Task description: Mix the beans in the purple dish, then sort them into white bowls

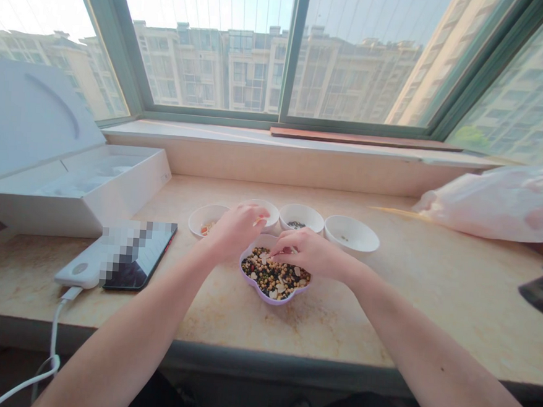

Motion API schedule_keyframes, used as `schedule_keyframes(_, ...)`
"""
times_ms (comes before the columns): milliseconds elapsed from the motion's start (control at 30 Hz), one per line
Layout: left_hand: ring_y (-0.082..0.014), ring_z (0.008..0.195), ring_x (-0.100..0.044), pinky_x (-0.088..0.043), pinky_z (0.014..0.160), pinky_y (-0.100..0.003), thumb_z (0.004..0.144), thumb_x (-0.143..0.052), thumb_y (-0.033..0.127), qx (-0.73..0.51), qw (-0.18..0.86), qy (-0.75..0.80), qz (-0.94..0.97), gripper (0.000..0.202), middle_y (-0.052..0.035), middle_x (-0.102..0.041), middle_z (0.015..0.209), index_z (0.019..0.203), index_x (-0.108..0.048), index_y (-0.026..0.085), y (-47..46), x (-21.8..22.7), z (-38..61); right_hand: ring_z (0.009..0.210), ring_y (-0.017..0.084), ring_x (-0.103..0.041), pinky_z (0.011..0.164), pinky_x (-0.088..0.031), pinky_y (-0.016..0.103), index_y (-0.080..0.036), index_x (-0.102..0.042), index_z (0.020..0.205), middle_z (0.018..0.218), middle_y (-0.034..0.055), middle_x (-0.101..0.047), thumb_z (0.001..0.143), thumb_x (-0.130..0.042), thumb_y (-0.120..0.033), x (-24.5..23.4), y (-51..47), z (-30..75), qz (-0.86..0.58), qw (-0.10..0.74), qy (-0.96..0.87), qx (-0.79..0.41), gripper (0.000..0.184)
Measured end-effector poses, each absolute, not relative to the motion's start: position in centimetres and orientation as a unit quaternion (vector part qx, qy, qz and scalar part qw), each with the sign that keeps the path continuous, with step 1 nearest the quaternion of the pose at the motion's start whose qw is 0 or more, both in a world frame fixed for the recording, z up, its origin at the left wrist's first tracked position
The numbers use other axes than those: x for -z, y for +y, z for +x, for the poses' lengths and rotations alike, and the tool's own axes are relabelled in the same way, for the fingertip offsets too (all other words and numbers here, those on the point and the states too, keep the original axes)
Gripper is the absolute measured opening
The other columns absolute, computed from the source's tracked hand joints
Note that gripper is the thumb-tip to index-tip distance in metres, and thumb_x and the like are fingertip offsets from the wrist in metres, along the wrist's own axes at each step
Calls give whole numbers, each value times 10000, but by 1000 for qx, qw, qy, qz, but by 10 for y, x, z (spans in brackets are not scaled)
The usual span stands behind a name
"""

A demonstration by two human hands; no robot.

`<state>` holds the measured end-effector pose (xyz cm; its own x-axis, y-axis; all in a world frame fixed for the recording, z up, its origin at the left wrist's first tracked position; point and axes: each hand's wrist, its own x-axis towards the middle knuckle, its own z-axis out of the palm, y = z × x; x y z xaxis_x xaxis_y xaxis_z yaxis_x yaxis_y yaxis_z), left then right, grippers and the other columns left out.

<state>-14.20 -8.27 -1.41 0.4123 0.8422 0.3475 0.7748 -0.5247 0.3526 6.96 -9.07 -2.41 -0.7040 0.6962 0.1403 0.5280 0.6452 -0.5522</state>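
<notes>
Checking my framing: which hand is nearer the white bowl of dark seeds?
Right hand: just in front of the bowl, over the purple dish. Left hand: farther off, to its left.

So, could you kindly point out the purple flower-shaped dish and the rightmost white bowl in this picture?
Purple flower-shaped dish [261,296]: head view, front rim.
Rightmost white bowl [352,234]: head view, inner surface.

Head-worn camera looks forward and down, close above a speckled beige stone counter [432,301], facing a green-framed window [289,50] across the top of the frame, with pale high-rise apartment blocks [206,69] beyond the glass.
</notes>
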Motion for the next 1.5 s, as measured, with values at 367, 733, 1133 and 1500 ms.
schedule_keyframes(367,-221,1038,-694,-520,875,-308,944,-650,346,-80,119,309,940,248,-46,-738,1155,1140,-743,227,-107,8,-124,753,218,-678,613,-423,289,-203,-782,808,821,56,-777,886,-610,-367,-17,-57,164,-654,185,-732,-56,251)
schedule_keyframes(733,-217,1086,-692,-511,954,-302,964,-600,254,-66,125,290,947,193,-48,-719,1216,1077,-745,194,-100,25,-114,784,235,-724,597,-473,269,-190,-827,901,844,55,-799,766,-662,-245,-1,-36,193,-688,13,-707,-160,220)
schedule_keyframes(1133,-172,916,-711,-509,828,-266,957,-590,171,-111,117,310,937,172,-11,-777,1039,903,-751,200,-98,30,-108,916,262,-739,710,-521,309,-204,-812,1028,1073,94,-800,867,-643,-378,-1,-36,188,-706,74,-699,-94,291)
schedule_keyframes(1500,-231,962,-693,-515,831,-330,1043,-357,229,-140,14,543,828,307,-106,-744,1110,1088,-656,174,-76,1,-171,748,188,-675,673,-469,280,-217,-804,1009,829,38,-770,910,-620,-404,-10,-76,117,-530,203,-815,-117,280)
